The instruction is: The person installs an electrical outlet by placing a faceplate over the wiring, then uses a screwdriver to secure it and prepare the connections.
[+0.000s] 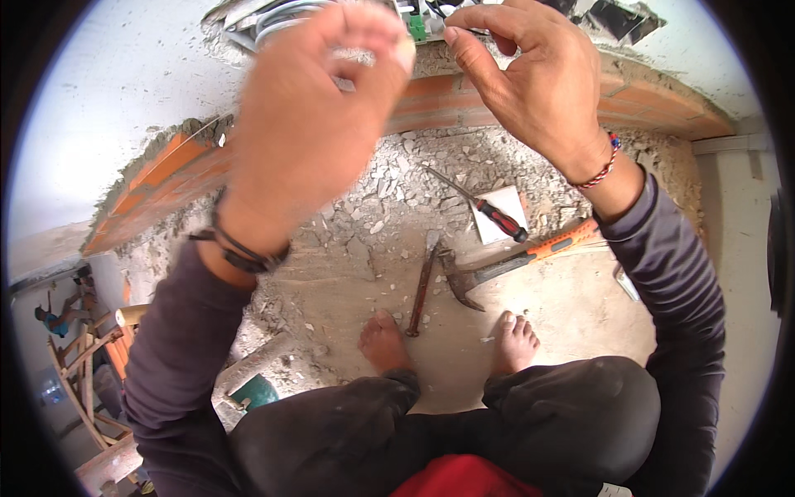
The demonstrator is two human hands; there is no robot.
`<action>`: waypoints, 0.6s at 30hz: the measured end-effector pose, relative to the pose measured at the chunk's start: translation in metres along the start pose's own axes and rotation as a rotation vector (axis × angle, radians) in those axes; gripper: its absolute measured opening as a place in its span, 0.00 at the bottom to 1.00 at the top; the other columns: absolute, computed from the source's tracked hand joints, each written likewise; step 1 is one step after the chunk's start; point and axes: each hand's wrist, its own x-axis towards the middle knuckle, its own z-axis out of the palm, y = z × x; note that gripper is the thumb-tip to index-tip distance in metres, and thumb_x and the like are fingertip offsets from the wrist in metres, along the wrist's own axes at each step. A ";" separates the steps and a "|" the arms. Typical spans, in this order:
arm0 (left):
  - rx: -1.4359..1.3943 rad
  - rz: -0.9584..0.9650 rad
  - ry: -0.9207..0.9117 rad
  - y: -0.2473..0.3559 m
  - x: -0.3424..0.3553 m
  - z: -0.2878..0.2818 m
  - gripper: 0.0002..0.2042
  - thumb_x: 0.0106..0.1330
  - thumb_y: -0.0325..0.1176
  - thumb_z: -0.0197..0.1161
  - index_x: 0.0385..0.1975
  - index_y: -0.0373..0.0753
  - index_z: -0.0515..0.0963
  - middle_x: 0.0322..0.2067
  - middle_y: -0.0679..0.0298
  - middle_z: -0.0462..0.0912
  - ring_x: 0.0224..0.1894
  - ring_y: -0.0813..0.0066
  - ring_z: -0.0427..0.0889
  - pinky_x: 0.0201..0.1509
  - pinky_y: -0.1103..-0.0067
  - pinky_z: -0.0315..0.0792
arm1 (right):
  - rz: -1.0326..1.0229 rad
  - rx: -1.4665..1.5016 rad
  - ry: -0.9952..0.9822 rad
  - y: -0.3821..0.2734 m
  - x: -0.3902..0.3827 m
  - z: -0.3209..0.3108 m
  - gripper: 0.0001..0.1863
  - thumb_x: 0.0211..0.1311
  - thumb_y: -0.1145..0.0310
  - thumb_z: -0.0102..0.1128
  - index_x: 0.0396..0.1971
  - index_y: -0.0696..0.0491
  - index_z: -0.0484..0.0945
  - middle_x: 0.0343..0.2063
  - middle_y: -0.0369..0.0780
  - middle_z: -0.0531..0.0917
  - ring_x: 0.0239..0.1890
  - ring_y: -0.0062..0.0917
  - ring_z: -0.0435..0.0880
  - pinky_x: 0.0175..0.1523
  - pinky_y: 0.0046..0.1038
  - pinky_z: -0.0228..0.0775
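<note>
Both hands are raised at a broken-out recess in the white wall. My left hand (310, 132), blurred, has its thumb and forefinger pressed together beside a small green connector (416, 27); what lies between them I cannot make out. Grey cables (273, 18) are bundled behind that hand. On the connector's other side, my right hand (542, 83) brings thumb and forefinger close together near thin dark wires. Anything in that pinch is too small to name.
Below the wall's exposed orange bricks (431, 95) lies broken rubble (397, 178). A screwdriver (497, 217) rests on a white tile (505, 199). Near my feet lie a claw hammer (522, 258) and a rusty chisel (422, 290). Wooden framing (83, 373) stands at far left.
</note>
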 end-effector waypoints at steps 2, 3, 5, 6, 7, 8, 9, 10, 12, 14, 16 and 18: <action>-0.361 -0.225 -0.077 -0.010 -0.023 0.027 0.17 0.72 0.29 0.63 0.59 0.36 0.75 0.46 0.61 0.83 0.38 0.76 0.84 0.41 0.80 0.80 | 0.089 -0.022 -0.162 0.000 0.006 -0.009 0.09 0.63 0.63 0.69 0.39 0.50 0.89 0.17 0.33 0.79 0.17 0.16 0.73 0.24 0.25 0.66; -0.500 -0.341 -0.120 -0.018 -0.032 0.039 0.20 0.72 0.28 0.62 0.63 0.36 0.71 0.51 0.58 0.81 0.40 0.74 0.84 0.41 0.78 0.81 | 0.137 -0.025 -0.218 -0.003 0.011 -0.008 0.10 0.64 0.62 0.68 0.40 0.50 0.89 0.16 0.33 0.79 0.17 0.16 0.73 0.25 0.25 0.66; -0.592 -0.403 -0.065 -0.034 -0.033 0.061 0.27 0.72 0.25 0.60 0.70 0.37 0.63 0.57 0.54 0.76 0.44 0.73 0.83 0.42 0.78 0.81 | 0.223 -0.023 -0.281 -0.014 0.022 -0.005 0.11 0.64 0.62 0.67 0.41 0.51 0.89 0.16 0.34 0.79 0.17 0.16 0.73 0.26 0.26 0.67; -0.581 -0.335 -0.030 -0.047 -0.027 0.069 0.29 0.71 0.25 0.60 0.71 0.38 0.60 0.57 0.54 0.75 0.44 0.73 0.83 0.42 0.78 0.81 | 0.270 -0.013 -0.301 -0.020 0.028 -0.004 0.12 0.64 0.61 0.66 0.42 0.51 0.89 0.16 0.34 0.79 0.18 0.16 0.73 0.26 0.26 0.68; -0.568 -0.274 0.004 -0.063 -0.019 0.079 0.31 0.71 0.24 0.60 0.73 0.38 0.57 0.58 0.53 0.74 0.44 0.74 0.83 0.42 0.78 0.81 | 0.323 0.001 -0.316 -0.023 0.031 0.000 0.13 0.65 0.61 0.65 0.43 0.51 0.89 0.16 0.34 0.79 0.18 0.16 0.73 0.27 0.26 0.68; -0.555 -0.212 0.036 -0.071 -0.012 0.087 0.33 0.71 0.24 0.59 0.74 0.39 0.54 0.59 0.53 0.73 0.45 0.74 0.82 0.43 0.77 0.81 | 0.373 0.015 -0.325 -0.024 0.033 0.002 0.14 0.65 0.61 0.65 0.44 0.51 0.89 0.16 0.34 0.79 0.18 0.16 0.73 0.27 0.26 0.69; -0.564 -0.178 0.047 -0.072 -0.008 0.094 0.34 0.70 0.24 0.59 0.75 0.39 0.52 0.58 0.53 0.73 0.45 0.73 0.82 0.43 0.78 0.80 | 0.427 0.029 -0.327 -0.024 0.033 0.002 0.14 0.65 0.61 0.64 0.45 0.51 0.89 0.16 0.35 0.79 0.18 0.16 0.73 0.28 0.27 0.69; -0.570 -0.144 0.059 -0.073 -0.005 0.100 0.35 0.70 0.24 0.59 0.75 0.39 0.50 0.58 0.53 0.74 0.44 0.73 0.83 0.44 0.78 0.80 | 0.477 0.041 -0.328 -0.025 0.032 0.003 0.15 0.65 0.60 0.63 0.46 0.51 0.88 0.15 0.35 0.79 0.18 0.16 0.73 0.28 0.27 0.70; -0.569 -0.111 0.080 -0.068 -0.002 0.105 0.38 0.69 0.25 0.62 0.75 0.37 0.48 0.55 0.51 0.76 0.46 0.71 0.83 0.46 0.75 0.80 | 0.534 0.055 -0.300 -0.030 0.031 0.008 0.17 0.66 0.60 0.62 0.48 0.51 0.88 0.15 0.35 0.79 0.18 0.16 0.73 0.29 0.27 0.71; -0.512 0.026 0.170 -0.062 -0.002 0.110 0.37 0.66 0.22 0.59 0.74 0.36 0.50 0.50 0.51 0.77 0.39 0.67 0.83 0.43 0.72 0.79 | 0.509 0.055 -0.243 -0.041 0.029 0.016 0.18 0.67 0.62 0.60 0.51 0.55 0.87 0.17 0.33 0.79 0.21 0.13 0.73 0.30 0.25 0.70; -0.462 0.102 0.215 -0.058 -0.002 0.111 0.37 0.64 0.19 0.58 0.73 0.31 0.49 0.46 0.50 0.77 0.37 0.65 0.83 0.41 0.72 0.78 | 0.642 0.232 -0.171 -0.043 0.025 0.026 0.18 0.68 0.64 0.60 0.52 0.57 0.86 0.19 0.33 0.79 0.23 0.13 0.73 0.31 0.23 0.69; -0.466 0.099 0.197 -0.053 0.000 0.109 0.37 0.64 0.20 0.58 0.73 0.27 0.48 0.46 0.50 0.77 0.37 0.66 0.83 0.40 0.73 0.78 | 0.758 0.397 -0.124 -0.045 0.020 0.030 0.18 0.69 0.70 0.58 0.55 0.59 0.84 0.23 0.32 0.80 0.25 0.13 0.73 0.31 0.20 0.68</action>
